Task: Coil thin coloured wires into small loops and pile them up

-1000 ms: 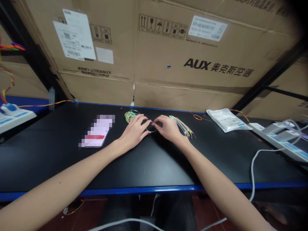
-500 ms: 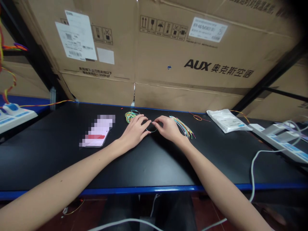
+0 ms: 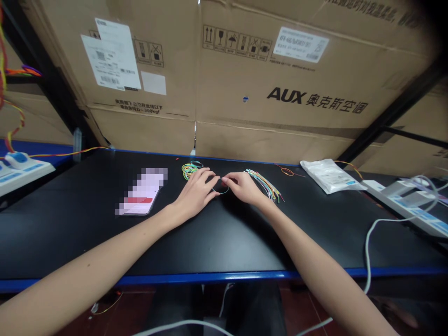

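Observation:
My left hand (image 3: 196, 191) and my right hand (image 3: 243, 187) meet at the middle of a black workbench (image 3: 224, 247). Their fingertips pinch a thin teal wire loop (image 3: 221, 192) from either side, with part of it hidden by my fingers. Just beyond my left hand lies a tangle of coiled yellow-green wires (image 3: 189, 170). A fanned bundle of short multicoloured wires (image 3: 265, 185) lies beside my right hand, and my right hand's wrist is close to its ends.
A pixelated phone (image 3: 141, 196) lies left of my hands. To the right are a small wire coil (image 3: 287, 171), a white plastic packet (image 3: 329, 176), power strips (image 3: 402, 205) and a white cable (image 3: 367, 252). Large cardboard boxes (image 3: 280, 79) stand behind the bench.
My fingers have shifted only slightly on the wire loop. The view has tipped a little, and the objects on the bench have stayed in place.

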`<state>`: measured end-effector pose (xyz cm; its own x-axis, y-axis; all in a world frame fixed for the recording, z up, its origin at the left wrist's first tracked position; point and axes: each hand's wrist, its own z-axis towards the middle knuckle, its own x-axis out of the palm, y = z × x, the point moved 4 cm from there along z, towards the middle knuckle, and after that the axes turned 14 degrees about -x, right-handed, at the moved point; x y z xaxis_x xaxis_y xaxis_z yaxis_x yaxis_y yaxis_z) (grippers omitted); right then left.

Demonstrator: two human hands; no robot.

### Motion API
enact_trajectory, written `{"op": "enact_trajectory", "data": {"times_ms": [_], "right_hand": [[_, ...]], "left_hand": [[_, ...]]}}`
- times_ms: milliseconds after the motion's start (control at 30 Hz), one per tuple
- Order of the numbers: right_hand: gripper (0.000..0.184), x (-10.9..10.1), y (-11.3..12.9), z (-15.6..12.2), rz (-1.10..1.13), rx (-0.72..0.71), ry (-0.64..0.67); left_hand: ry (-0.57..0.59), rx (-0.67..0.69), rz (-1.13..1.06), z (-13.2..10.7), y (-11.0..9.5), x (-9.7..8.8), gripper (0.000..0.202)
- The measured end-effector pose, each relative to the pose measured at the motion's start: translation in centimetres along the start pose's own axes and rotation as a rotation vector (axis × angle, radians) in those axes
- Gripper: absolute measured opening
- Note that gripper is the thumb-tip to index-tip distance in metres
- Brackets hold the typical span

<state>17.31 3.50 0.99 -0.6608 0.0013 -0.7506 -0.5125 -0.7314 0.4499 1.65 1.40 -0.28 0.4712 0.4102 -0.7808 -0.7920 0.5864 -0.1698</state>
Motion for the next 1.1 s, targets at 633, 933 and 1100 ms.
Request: {"op": "enact_trajectory", "data": {"times_ms": [633, 933, 1100], "right_hand": [[0.029, -0.18, 0.21, -0.02, 0.021, 0.013, -0.004], [0.018, -0.45, 0.56, -0.27, -0.328, -0.026, -0.138], [0.021, -0.25, 0.34, -0.21, -0.269, -0.015, -0.089]], "left_hand": [[-0.005, 0.003, -0.008, 0.03, -0.23, -0.15, 0.032], [-0.025, -0.008, -0.029, 0.1, 0.06, -0.02, 0.033], [-0.018, 0.001, -0.027, 0.04, -0.11, -0.08, 0.031]]}}
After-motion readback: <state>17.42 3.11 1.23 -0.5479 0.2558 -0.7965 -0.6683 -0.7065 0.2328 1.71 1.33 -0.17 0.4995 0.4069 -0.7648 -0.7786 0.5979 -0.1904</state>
